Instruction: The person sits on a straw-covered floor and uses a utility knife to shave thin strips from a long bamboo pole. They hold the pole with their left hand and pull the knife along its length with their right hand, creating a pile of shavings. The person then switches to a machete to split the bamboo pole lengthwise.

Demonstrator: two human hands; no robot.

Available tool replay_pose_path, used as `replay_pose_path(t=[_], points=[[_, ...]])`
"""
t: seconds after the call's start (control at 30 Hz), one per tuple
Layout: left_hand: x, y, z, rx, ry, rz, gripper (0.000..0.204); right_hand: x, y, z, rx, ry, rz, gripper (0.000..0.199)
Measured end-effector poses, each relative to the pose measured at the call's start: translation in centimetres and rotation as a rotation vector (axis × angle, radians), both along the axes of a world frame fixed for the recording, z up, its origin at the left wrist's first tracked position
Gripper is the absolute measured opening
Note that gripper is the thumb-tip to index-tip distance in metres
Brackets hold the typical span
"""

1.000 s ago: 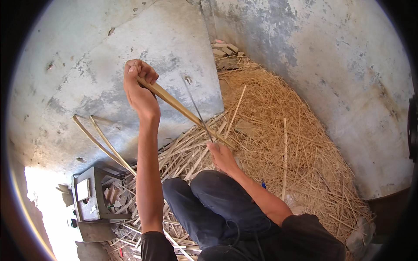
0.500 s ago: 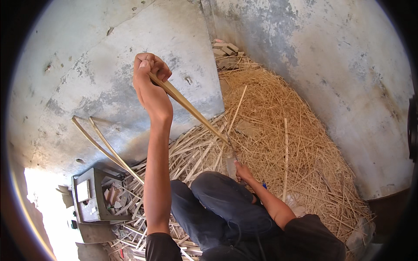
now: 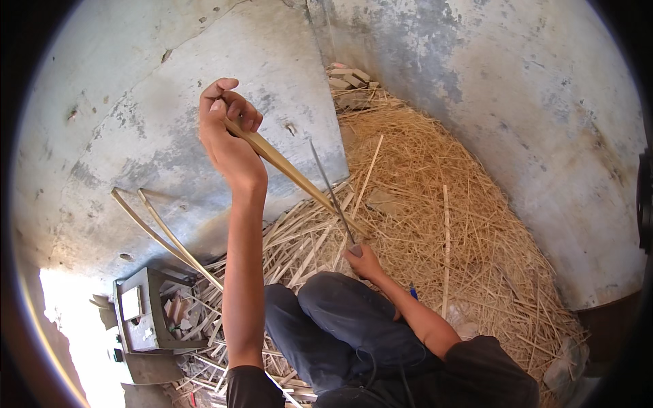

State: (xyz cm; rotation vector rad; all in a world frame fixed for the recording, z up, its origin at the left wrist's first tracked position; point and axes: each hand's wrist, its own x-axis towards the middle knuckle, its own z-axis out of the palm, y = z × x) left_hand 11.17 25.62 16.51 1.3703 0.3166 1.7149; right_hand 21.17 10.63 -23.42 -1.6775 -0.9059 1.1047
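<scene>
Raised in front of the left wall, my left hand [image 3: 231,132] grips the upper end of a long yellowish bamboo strip [image 3: 289,168], thumb against bent fingers, the index finger lifted. The strip slants down to the right toward the floor. My right hand [image 3: 364,261], closed and just beyond my knees, holds a knife [image 3: 331,188] by its handle. Its long thin dark blade points up and to the left and crosses in front of the strip's lower part. Whether blade and strip touch, I cannot tell.
A heap of fine shavings [image 3: 422,160] fills the corner, with loose pale strips [image 3: 299,248] nearer me. Two bent strips [image 3: 158,228] lean by the left wall. A small grey wooden stool [image 3: 139,309] lies at lower left. Bricks [image 3: 352,78] are stacked at the back.
The knife has swung upward, its blade now rising past the strip. My right hand has moved up and left. My left hand has shifted slightly left, its index finger lifting.
</scene>
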Motion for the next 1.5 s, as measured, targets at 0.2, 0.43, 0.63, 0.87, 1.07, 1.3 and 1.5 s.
replay_pose_path(t=[0.2, 0.43, 0.63, 0.87, 1.07, 1.3, 1.5], points=[[-0.3, 0.2, -0.2, 0.021, -0.002, -0.032, 0.03, 3.2, -5.5, -22.2, -0.286, -0.32, -0.112, 0.038], [-4.3, 0.9, 0.7, 0.22, 0.406, 0.397, 0.044, 5.3, -11.2, -22.0, -0.457, -0.284, -0.037, 0.029], [-7.5, -0.4, 1.1, 0.078, 0.336, 0.05, 0.048, 5.3, -12.4, -23.6, -0.274, -0.272, -0.36, 0.037], [-10.0, -1.2, -0.9, -0.101, 0.021, -0.26, 0.022, 6.1, -8.8, -13.5, -0.06, -0.257, -0.333, 0.049], [-8.1, -2.6, -0.1, -0.026, 0.072, -0.462, 0.019, 4.3, -6.3, 4.3, 0.16, 0.549, -0.157, 0.051], [-0.3, -5.0, 0.8, -0.1, 0.085, -0.061, 0.034, -0.8, -6.2, 17.1, 0.287, 0.774, 0.042, 0.048], [1.6, -6.0, 1.1, -0.09, 0.101, -0.056, 0.031, -2.9, -6.2, 20.1, 0.357, 0.725, 0.129, 0.042]])
